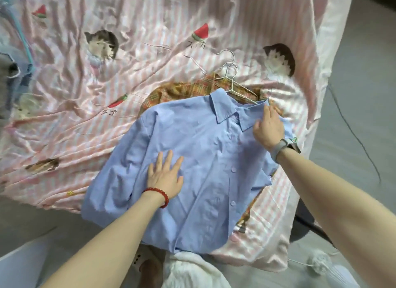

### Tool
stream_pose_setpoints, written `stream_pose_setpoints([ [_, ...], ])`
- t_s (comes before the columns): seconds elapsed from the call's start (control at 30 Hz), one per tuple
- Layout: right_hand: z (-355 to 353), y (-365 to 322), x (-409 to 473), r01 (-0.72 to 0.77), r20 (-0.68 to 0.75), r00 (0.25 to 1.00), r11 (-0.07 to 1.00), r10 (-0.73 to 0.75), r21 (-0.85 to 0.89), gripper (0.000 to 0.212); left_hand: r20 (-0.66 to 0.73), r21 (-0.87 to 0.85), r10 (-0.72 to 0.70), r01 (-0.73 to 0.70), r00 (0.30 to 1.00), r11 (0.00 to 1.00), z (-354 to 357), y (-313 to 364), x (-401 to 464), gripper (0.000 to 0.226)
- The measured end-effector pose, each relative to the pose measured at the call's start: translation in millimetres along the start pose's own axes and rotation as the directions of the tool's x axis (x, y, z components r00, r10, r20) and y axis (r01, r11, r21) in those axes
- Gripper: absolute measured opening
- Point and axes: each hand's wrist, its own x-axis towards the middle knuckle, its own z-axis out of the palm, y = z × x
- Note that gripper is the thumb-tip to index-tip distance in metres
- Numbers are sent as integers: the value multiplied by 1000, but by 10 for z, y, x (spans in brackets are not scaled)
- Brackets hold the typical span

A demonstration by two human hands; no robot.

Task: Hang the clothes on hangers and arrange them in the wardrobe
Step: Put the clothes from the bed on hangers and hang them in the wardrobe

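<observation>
A bed fills most of the view, and it is covered with a shiny pink and white striped sheet [150, 58] that carries printed cartoon faces, watermelon slices and strawberries. The sheet is full of wrinkles. On the right a grey floor [364, 73] shows beside the bed, with a thin dark cable [353, 124] lying across it. At the far left edge some blue and grey clothes [15, 73] lie on the bed, blurred.

A light blue shirt [203, 159] lies flat near the front edge of the bed, buttoned, collar toward the far side. Under it an orange plaid garment [182, 92] sticks out, with white wire hangers [230, 77] resting on it near the collar.

The left hand [166, 176] lies on the shirt's chest with fingers spread and straight. The right hand [267, 129] rests on the shoulder of the shirt beside the collar; its fingers point to the collar edge, but I cannot tell whether they pinch the cloth.
</observation>
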Motion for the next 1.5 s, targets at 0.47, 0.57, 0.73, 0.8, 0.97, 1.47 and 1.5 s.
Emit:
stream_pose_setpoints([
  [0.47,59,305,-8,21,-185,983,991,4,130,24,-237,-129,21,-52,971,990,-396,167,228,44],
  [0.57,27,311,-314,159,-333,936,980,-112,117,18,-563,-120,137,-245,815,962,-710,380,268,53],
  [0.73,-226,190,-645,395,-435,847,910,-307,127,23,-592,12,261,-316,763,949,-1050,644,259,50],
  [0.8,-338,80,-742,453,-462,815,882,-349,133,22,-538,-90,259,-361,802,928,-1081,622,178,35],
  [0.97,-464,-289,-1012,485,-330,855,842,-400,237,46,-577,-272,112,-319,809,908,-1015,147,-356,22],
  [1.47,-217,-3302,-2676,975,-45,188,181,-981,131,23,-590,-806,-780,-106,210,582,84,-2327,-3239,33],
  [1.5,-181,-3508,-2907,988,-32,99,94,-995,124,24,-535,-845,-832,-97,146,526,254,-2417,-3463,41],
])
